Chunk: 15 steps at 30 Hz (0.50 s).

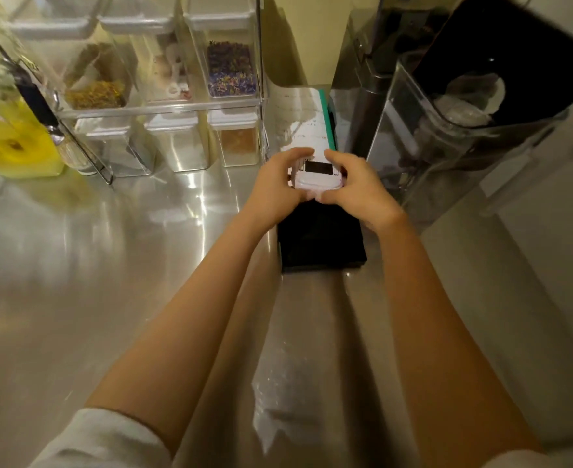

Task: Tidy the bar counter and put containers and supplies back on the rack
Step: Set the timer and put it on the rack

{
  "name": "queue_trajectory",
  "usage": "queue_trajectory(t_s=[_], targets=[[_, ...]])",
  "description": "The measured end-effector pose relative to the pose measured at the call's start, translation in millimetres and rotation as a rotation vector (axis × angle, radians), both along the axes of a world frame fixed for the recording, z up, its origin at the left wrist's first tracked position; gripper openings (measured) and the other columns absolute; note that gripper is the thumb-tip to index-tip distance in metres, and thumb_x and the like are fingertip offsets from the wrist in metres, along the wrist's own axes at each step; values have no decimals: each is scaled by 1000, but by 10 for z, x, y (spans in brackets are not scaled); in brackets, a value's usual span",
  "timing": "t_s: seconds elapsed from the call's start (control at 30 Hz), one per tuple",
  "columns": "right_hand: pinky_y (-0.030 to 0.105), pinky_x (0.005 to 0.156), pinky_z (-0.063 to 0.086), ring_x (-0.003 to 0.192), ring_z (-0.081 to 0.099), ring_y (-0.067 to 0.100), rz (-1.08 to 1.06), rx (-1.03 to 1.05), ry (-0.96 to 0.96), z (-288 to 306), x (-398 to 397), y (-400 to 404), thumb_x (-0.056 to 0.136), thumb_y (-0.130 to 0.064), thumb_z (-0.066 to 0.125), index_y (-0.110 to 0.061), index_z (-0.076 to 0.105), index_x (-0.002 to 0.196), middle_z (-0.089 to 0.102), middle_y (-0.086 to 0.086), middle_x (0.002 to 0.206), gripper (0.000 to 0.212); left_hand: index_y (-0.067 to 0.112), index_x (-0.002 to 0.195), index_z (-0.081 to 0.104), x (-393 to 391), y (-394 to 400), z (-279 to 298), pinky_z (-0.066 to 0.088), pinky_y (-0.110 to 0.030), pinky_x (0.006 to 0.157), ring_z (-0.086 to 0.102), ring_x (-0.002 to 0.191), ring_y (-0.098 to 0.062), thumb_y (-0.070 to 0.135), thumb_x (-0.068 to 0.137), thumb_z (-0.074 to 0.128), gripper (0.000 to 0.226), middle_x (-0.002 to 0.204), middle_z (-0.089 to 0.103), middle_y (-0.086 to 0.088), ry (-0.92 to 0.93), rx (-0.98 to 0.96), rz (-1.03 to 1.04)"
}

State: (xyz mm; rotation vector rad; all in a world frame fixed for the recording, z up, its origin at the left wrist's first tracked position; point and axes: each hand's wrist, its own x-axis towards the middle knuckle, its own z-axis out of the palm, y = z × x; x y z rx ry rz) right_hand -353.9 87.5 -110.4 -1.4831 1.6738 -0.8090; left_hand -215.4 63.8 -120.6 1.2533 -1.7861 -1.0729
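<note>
While both hands, left (278,184) and right (356,187), grip a white device (317,177) over a black pad (322,241), its long axis lies left-right, dark window up. Steel table (109,265); clear rack (163,106) far left.

You stand at a bar's steel counter (109,265); a clear rack (163,109) holds lidded containers (231,67) of dried garnishes.

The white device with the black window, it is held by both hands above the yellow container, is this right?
Not quite. The head view shows both hands, left hand and right hand, gripping the white device, but above the black box on the steel counter. The yellow container stands far to the left.
</note>
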Motion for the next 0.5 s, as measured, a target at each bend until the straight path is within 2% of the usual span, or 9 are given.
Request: queue_trajectory(t_s=[0.07, 0.13, 0.23, 0.33, 0.43, 0.5], targets=[[37, 111, 38, 130, 44, 22, 36, 35, -23, 5, 9, 125, 84, -12, 67, -13, 39, 142, 43, 8, 144, 65, 5, 127, 54, 102, 115, 29, 48, -24, 93, 53, 105, -15, -4, 79, 66, 50, 123, 56, -12, 61, 110, -9], [38, 107, 42, 123, 49, 21, 54, 53, -53, 4, 69, 244, 90, -27, 60, -16, 48, 135, 50, 6, 136, 48, 3, 125, 54, 211, 246, 50, 49, -15, 82, 54, 96, -11, 5, 89, 59, 36, 111, 58, -8, 177, 204, -3], [33, 89, 53, 98, 57, 17, 41, 52, -119, 21, 221, 351, 97, -37, 44, -16, 56, 115, 57, 4, 113, 31, 1, 120, 55, 300, 368, 82, 43, -13, 70, 52, 82, -8, 20, 97, 48, 31, 93, 57, 0, 213, 254, 62], [29, 71, 56, 78, 62, 18, -8, 63, -182, 42, 356, 440, 99, -42, 35, -16, 54, 108, 62, 7, 98, 33, 6, 111, 58, 371, 472, 131, 40, -20, 66, 48, 69, -8, 24, 100, 39, 28, 77, 55, 2, 239, 324, 149], [23, 58, 54, 64, 64, 16, -20, 68, -276, 38, 467, 535, 100, -43, 29, -17, 53, 108, 65, 4, 83, 36, 10, 108, 58, 498, 578, 157, 40, -22, 65, 48, 67, -10, 22, 101, 38, 24, 77, 57, 0, 255, 365, 147], [23, 56, 52, 61, 63, 15, -32, 63, -293, 43, 549, 572, 100, -43, 29, -19, 52, 107, 65, 3, 80, 34, 11, 108, 58, 583, 643, 167, 40, -23, 65, 50, 68, -11, 21, 101, 37, 24, 79, 59, 0, 265, 380, 130]])
